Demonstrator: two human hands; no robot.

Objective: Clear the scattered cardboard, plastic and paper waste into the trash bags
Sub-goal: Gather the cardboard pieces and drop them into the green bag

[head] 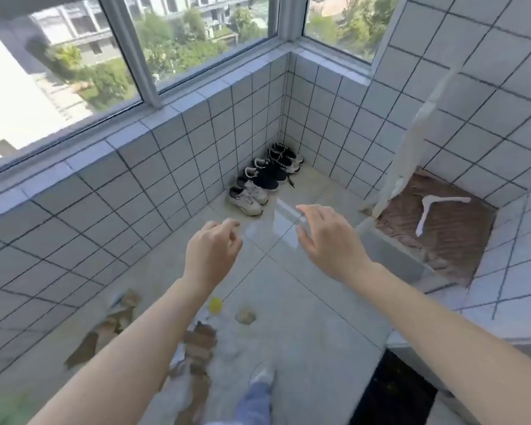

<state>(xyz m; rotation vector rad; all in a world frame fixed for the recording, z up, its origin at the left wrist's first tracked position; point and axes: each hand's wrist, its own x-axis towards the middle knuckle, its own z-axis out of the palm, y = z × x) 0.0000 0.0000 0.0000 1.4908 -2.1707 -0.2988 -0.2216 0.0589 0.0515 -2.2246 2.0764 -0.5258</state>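
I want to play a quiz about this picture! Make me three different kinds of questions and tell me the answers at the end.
1. True or false: the white hanger lies on the brown patch of floor.
2. Where do the shoes stand?
A. On the window sill
B. In the corner, along the tiled wall
C. Inside a trash bag
3. Fill the gap: the small ball on the floor, beside the left arm, is ____ in colour.

Key:
1. True.
2. B.
3. Yellow. Also note: the left hand and right hand are held out over the floor; something thin and clear seems to be between them, but it is too blurred to be sure.
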